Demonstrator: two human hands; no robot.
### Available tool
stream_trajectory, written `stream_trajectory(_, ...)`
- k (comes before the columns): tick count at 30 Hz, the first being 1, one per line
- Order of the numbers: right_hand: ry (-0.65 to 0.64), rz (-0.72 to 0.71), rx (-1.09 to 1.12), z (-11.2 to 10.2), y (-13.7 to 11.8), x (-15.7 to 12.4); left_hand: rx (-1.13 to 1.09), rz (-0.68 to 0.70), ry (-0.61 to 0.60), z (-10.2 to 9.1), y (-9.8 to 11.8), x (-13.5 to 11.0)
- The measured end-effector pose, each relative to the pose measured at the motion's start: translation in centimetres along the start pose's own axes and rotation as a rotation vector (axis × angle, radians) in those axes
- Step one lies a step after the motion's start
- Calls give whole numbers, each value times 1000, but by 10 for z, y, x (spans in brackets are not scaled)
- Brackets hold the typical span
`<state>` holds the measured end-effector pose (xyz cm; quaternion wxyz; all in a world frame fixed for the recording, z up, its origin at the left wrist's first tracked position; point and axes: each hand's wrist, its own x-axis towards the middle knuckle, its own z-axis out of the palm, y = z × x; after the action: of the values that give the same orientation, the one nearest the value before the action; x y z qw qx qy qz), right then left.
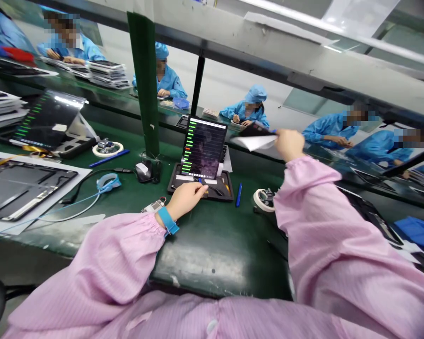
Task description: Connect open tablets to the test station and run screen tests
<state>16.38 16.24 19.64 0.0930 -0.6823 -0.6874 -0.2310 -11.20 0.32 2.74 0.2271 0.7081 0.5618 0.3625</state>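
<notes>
Right of the tablet [204, 148], your right hand [289, 143] pinches a sheet [253, 141]: likely light and floppy, best gripped by its edge. Your left hand [188, 198] curls before the tablet, grasp unclear.

the person wears a pale pink smock [198, 315] of thin cloth with fine woven stripes, closed at the front with a round white snap [212, 326]. the left sleeve [102, 263] and the right sleeve [325, 245] are long and baggy, each gathered into a puckered elastic cuff at the wrist. a bright blue wristband [168, 220] sits just past the left cuff, and the left hand [189, 197] and right hand [289, 145] are bare.
</notes>
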Motion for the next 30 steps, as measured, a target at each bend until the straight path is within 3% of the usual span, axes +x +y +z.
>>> stream_trajectory(2, 124, -22, 4, -41, -2, -28, -27, -4, 25, -3, -2, 1)
stream_trajectory(4, 354, -226, 73, -73, -5, -76, -75, -21, 59, -9, -3, 3)
stream_trajectory(6, 451, -435, 211, -89, -9, -138, -111, -48, 125, -18, -4, 6)
stream_trajectory(8, 370, -582, 347, -87, -16, -204, -115, -71, 209, -29, -5, 8)
stream_trajectory(10, 140, -762, 516, -72, -25, -262, -107, -83, 267, -36, -5, 9)
stream_trajectory(12, -40, -922, 616, -49, -37, -304, -105, -87, 268, -39, -4, 8)
stream_trajectory(14, -111, -1018, 640, -25, -48, -329, -114, -79, 190, -38, 0, 5)
stream_trajectory(17, -136, -1042, 612, 2, -62, -337, -165, -30, -55, -31, 4, 0)
stream_trajectory(20, -248, -1073, 645, 20, -71, -316, -238, -51, -298, -22, 7, -5)
stream_trajectory(22, -286, -972, 702, 31, -78, -295, -291, -117, -410, -14, 7, -8)
stream_trajectory(26, -299, -600, 836, 59, -93, -265, -287, -208, -509, 1, 5, -12)
stream_trajectory(30, -372, -479, 1007, 77, -103, -261, -212, -248, -556, 8, 3, -14)
